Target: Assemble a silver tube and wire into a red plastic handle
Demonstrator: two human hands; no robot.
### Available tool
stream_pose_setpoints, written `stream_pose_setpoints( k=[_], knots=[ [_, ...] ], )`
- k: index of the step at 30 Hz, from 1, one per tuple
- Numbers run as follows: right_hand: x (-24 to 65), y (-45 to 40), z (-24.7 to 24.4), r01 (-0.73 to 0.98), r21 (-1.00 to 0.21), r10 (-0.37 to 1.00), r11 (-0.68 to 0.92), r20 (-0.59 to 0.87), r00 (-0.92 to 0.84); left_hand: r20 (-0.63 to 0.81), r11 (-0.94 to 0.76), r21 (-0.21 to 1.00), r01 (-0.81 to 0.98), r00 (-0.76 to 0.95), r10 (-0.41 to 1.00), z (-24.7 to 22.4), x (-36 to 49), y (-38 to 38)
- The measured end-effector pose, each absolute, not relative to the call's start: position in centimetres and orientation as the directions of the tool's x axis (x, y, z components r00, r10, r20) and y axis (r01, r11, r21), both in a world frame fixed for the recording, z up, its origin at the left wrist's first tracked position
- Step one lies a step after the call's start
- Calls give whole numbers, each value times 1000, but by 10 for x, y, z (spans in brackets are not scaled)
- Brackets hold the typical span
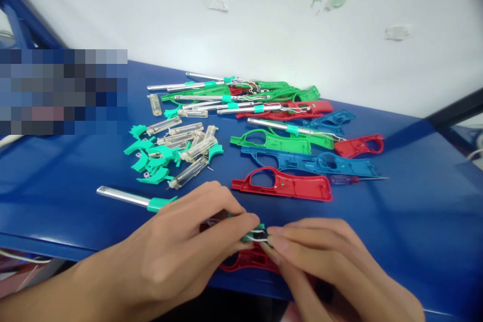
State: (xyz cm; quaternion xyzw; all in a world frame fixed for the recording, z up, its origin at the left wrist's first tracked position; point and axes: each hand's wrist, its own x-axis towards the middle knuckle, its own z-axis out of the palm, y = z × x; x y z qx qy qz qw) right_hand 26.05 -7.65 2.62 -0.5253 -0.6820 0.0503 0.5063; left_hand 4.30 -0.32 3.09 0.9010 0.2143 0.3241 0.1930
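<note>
My left hand (177,241) is closed, its thumb and fingers pinching a small teal-green plastic part (247,237). Against it, the fingertips of my right hand (332,251) pinch a small black piece with white wires (259,235). Much of both parts is covered by my fingers. Below them lies a red lighter half-shell (249,260), partly hidden by the hands. Beyond my left hand, a silver lighter tube (123,196) with a teal collar (160,204) points left; its inner end is behind the hand.
Several clear fuel tanks (188,171) and teal triggers (151,161) are heaped at left-centre. Red (309,188), green (290,143) and blue (302,161) half-shells lie to the right, near a screwdriver (343,179). Wired silver tubes (199,98) lie behind, before a white wall (264,25).
</note>
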Motion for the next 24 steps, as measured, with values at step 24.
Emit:
stream_pose_setpoints(
  k=[24],
  knots=[
    [269,-75,28,584,-687,837,432,546,23,522,-844,459,277,685,509,34,46,0]
  ],
)
